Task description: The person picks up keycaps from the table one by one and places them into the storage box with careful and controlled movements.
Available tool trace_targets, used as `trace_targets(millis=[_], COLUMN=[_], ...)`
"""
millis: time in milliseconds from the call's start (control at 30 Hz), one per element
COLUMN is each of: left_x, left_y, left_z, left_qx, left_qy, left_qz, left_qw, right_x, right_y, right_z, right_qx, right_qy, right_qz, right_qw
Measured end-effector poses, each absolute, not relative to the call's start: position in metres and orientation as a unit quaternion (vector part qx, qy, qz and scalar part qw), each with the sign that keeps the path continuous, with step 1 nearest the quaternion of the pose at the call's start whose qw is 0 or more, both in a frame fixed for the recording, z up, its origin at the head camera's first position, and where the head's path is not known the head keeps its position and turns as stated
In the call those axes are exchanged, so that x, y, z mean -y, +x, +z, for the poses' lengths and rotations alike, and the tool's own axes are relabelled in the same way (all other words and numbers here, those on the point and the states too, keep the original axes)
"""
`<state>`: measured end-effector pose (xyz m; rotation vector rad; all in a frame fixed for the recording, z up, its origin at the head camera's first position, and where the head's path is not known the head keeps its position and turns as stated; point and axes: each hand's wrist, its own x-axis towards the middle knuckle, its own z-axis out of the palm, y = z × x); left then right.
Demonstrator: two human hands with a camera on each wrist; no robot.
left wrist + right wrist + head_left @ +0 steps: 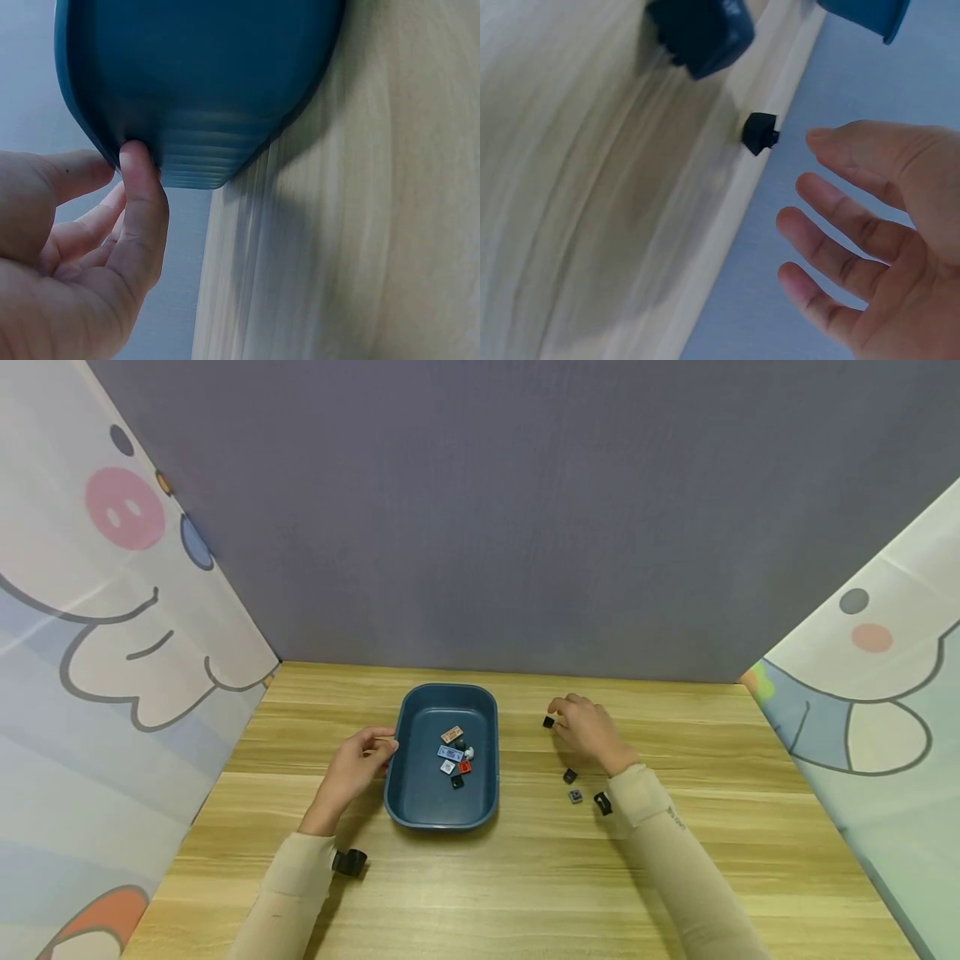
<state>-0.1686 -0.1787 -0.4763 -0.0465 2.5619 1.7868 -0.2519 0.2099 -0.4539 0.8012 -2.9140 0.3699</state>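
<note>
My left hand (356,767) pinches the left rim of a blue tray (396,777) between thumb and finger; the left wrist view shows the finger (141,187) against the tray's outer wall. Inside the tray lie several small keycaps, among them an orange one (452,734), a light blue one (450,752) and a red one (465,767). To the tray's right, my right hand (590,732) reaches over the table with its fingers apart, holding nothing. Just past its fingertips sits a small black keycap (549,722), seen in the right wrist view beside the thumb (847,144).
Nearer to me than the right hand lie a dark keycap (570,775), a grey one (575,796) and a black piece (603,803) close to the sleeve. A black band (351,862) shows at the left wrist. A grey panel (510,527) stands behind the wooden table.
</note>
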Motion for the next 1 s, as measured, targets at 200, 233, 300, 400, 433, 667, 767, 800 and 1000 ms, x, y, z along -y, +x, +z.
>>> trace_targets(millis=[200,233,300,400,433,667,767,800,1000], left_x=[0.179,0.179,0.178,0.178,0.178,0.178,0.179,0.179,0.178], left_y=[-0.17,-0.17,-0.17,-0.171,-0.171,-0.172,-0.172,-0.172,-0.17], left_z=[-0.477,-0.477,-0.477,-0.477,-0.477,-0.478,-0.479,-0.478,-0.478], left_qx=[-0.824,-0.824,-0.823,-0.823,-0.823,-0.825,-0.825,-0.826,-0.827], left_qy=[-0.018,-0.018,-0.016,-0.015,-0.015,-0.015,-0.016,-0.016,-0.015], left_qz=[0.566,0.566,0.568,0.568,0.567,0.565,0.564,0.564,0.562], left_qw=[0.011,0.012,0.012,0.01,0.01,0.011,0.01,0.01,0.01], right_x=[-0.212,-0.212,-0.211,-0.21,-0.21,-0.209,-0.208,-0.208,-0.207], right_y=[-0.26,-0.261,-0.262,-0.264,-0.264,-0.266,-0.267,-0.267,-0.268], right_z=[-0.458,-0.459,-0.459,-0.458,-0.459,-0.459,-0.459,-0.46,-0.463], right_qx=[0.964,0.965,0.968,0.971,0.972,0.975,0.975,0.975,0.976], right_qy=[0.243,0.239,0.23,0.215,0.21,0.196,0.196,0.195,0.189], right_qz=[0.104,0.103,0.103,0.1,0.097,0.085,0.09,0.091,0.095], right_qw=[0.014,0.008,-0.003,-0.022,-0.027,-0.056,-0.059,-0.058,-0.053])
